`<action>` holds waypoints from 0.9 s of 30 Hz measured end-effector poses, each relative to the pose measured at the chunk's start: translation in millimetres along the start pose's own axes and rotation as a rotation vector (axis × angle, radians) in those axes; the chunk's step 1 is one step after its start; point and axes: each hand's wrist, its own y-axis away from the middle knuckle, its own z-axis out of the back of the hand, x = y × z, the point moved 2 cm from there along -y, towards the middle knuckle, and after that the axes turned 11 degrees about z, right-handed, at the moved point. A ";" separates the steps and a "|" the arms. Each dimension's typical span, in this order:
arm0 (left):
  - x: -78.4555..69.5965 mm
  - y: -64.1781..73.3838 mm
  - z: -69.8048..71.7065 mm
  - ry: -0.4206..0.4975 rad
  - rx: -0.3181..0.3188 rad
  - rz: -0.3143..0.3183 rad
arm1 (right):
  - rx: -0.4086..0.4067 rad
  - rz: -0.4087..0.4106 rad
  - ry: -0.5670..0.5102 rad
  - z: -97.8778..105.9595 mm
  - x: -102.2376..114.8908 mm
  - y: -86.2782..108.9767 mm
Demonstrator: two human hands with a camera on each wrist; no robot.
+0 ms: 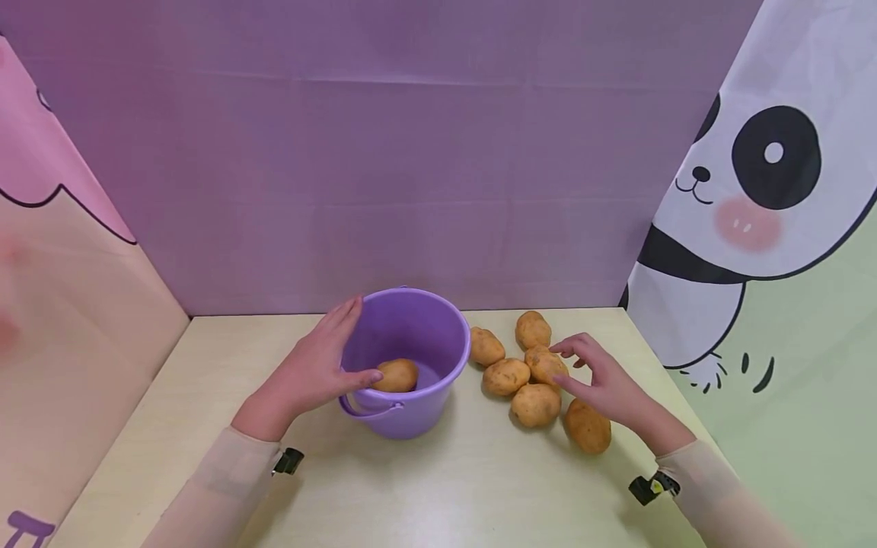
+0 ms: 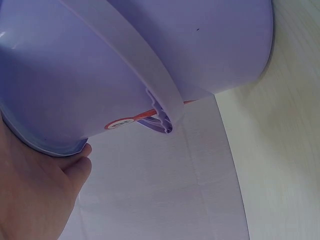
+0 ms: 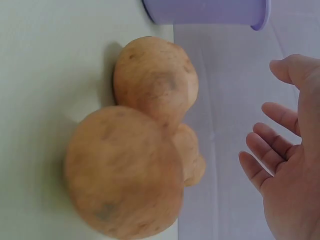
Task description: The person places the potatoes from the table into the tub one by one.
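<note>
A purple bucket [image 1: 438, 411] stands on the table, with one potato [image 1: 397, 376] inside it. My left hand [image 1: 311, 373] holds the bucket's left rim, its thumb reaching over the edge beside that potato. In the left wrist view the bucket's side [image 2: 100, 85] and its hanging handle [image 2: 145, 65] fill the upper part. To the right of the bucket lie several loose potatoes [image 1: 536, 405]. My right hand [image 1: 606, 384] hovers at the right of a middle potato [image 1: 544, 364], fingers parted and slightly bent. In the right wrist view nothing is in its grasp.
One larger potato [image 1: 588, 426] lies nearest the front, below my right hand. A purple cloth backdrop [image 1: 411, 167] rises at the table's [image 1: 425, 495] back edge. Printed side panels stand left and right, the right one with a panda [image 1: 747, 221].
</note>
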 end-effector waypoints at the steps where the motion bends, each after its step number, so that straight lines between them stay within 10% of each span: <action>1: 0.1 -0.7 -0.2 0.000 0.000 -0.002 | -0.004 -0.003 0.001 0.1 -0.6 2.5; 27: 1.2 -3.4 0.3 -0.003 0.012 0.007 | 0.009 -0.186 0.040 -3.6 -14.4 63.9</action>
